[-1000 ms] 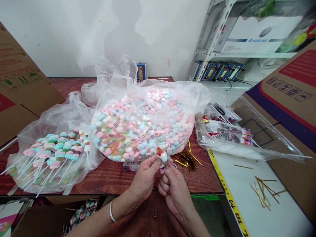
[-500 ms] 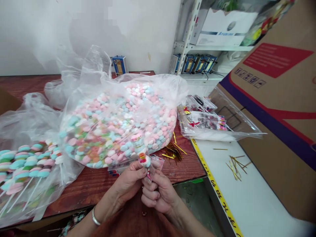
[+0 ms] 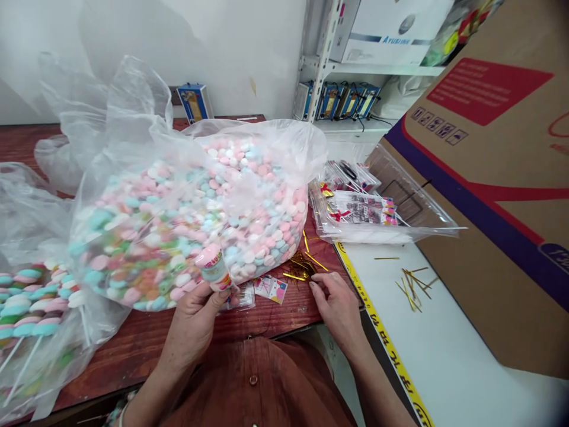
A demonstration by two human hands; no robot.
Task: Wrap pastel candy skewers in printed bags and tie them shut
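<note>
My left hand pinches the lower end of a clear-wrapped marshmallow pop, pink, white and pale blue with a colourful printed band. It is held upright in front of a big clear bag of marshmallows. My right hand is at the near right edge of a pile of gold twist ties on the dark red table. Its thumb and forefinger are closed together at the end of a tie. Between the hands lie small printed plastic packets.
At the left lies a clear bag of striped marshmallow skewers. A clear plastic tray holds printed packets and black-handled scissors. Loose gold ties lie on the white surface at right, beside a large cardboard box. Metal shelves stand behind.
My hands have parted: the left moved leftward with the wrapped marshmallow pop, and the right let go of it and reached right to the gold twist ties. The view has shifted slightly.
</note>
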